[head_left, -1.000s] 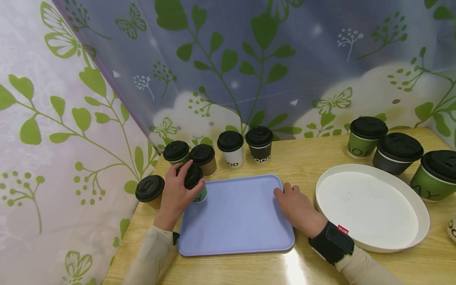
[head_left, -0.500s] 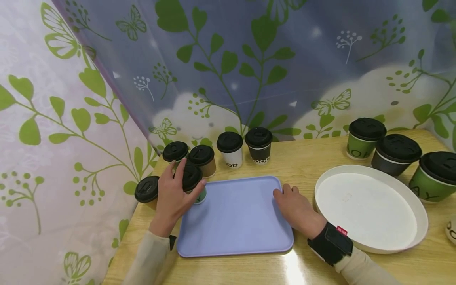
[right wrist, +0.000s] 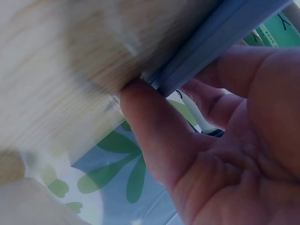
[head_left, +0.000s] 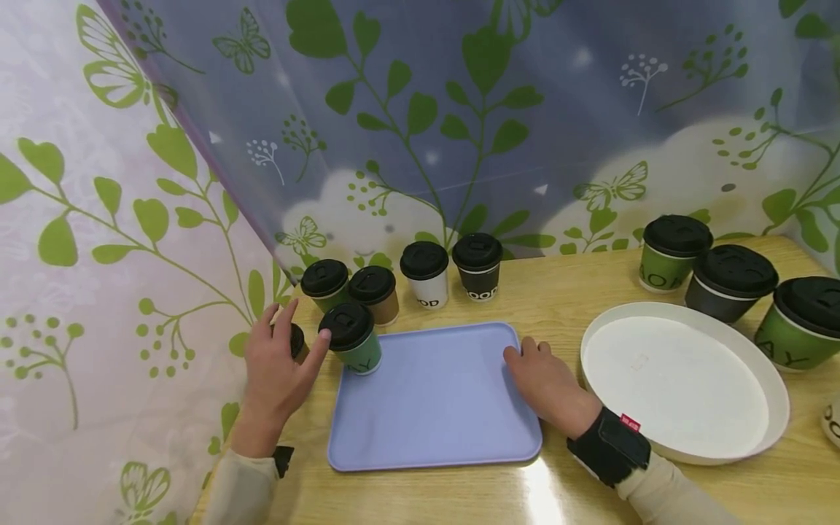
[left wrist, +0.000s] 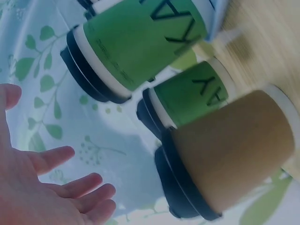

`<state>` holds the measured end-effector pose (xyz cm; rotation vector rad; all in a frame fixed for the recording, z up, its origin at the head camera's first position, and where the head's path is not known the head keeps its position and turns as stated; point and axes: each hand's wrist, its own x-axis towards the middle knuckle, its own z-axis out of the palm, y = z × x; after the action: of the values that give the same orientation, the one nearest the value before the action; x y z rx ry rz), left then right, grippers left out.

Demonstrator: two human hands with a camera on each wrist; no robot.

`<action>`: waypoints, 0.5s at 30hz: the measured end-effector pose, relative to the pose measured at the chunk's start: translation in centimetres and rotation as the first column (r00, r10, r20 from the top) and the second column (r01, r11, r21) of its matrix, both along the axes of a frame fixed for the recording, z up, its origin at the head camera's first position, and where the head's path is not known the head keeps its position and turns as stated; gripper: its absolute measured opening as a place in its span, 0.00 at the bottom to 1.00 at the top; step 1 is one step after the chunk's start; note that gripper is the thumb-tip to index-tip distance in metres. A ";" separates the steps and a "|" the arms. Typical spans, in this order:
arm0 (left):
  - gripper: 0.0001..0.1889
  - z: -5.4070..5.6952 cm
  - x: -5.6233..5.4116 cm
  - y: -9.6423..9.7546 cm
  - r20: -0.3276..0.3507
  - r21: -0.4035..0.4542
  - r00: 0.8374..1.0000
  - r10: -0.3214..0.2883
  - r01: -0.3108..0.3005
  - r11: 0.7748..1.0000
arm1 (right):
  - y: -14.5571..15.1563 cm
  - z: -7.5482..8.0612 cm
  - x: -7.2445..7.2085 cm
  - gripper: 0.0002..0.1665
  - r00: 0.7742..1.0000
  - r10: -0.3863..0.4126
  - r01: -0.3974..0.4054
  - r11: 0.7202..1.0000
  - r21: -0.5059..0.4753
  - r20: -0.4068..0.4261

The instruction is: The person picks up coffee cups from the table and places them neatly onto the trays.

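A green paper cup with a black lid [head_left: 359, 357] stands upright on the far left corner of the blue-purple tray [head_left: 440, 415]. Left of it, my left hand [head_left: 275, 379] is spread and holds nothing. That hand partly covers a brown lidded cup [head_left: 300, 344] on the table; in the left wrist view this brown cup [left wrist: 234, 150] shows whole, apart from the fingers. My right hand [head_left: 547, 386] grips the tray's right edge. From the right wrist, the fingers and thumb of the right hand [right wrist: 211, 154] pinch the tray rim [right wrist: 197, 51].
Behind the tray stand a green cup [head_left: 326, 284], a brown cup [head_left: 375, 295], a white cup [head_left: 425, 273] and a black cup [head_left: 477, 266], all lidded. To the right lies a round white tray [head_left: 682, 379], with several lidded cups beyond it, including a dark one [head_left: 730, 284].
My left hand has let go of the green cup and moved left towards the brown cup. The green cup stays on the tray. My right hand has not moved.
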<state>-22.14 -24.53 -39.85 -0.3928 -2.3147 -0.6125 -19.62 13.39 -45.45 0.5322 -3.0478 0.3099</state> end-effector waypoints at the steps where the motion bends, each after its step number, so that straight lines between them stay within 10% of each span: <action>1: 0.35 0.0 0.1 -0.3 0.009 0.008 1.000 0.011 -0.011 1.000 | 0.0 0.0 0.0 0.07 1.000 -0.001 0.001 1.000 0.001 0.001; 15: 0.38 -1.1 0.7 -3.6 0.092 0.078 0.984 0.150 -0.157 0.985 | 0.0 0.0 0.0 0.07 1.000 0.003 -0.003 1.000 -0.006 0.000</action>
<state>-21.45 -28.08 -40.97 -0.1490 -2.3643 -0.6594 -19.62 13.40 -45.48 0.5371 -3.0454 0.3194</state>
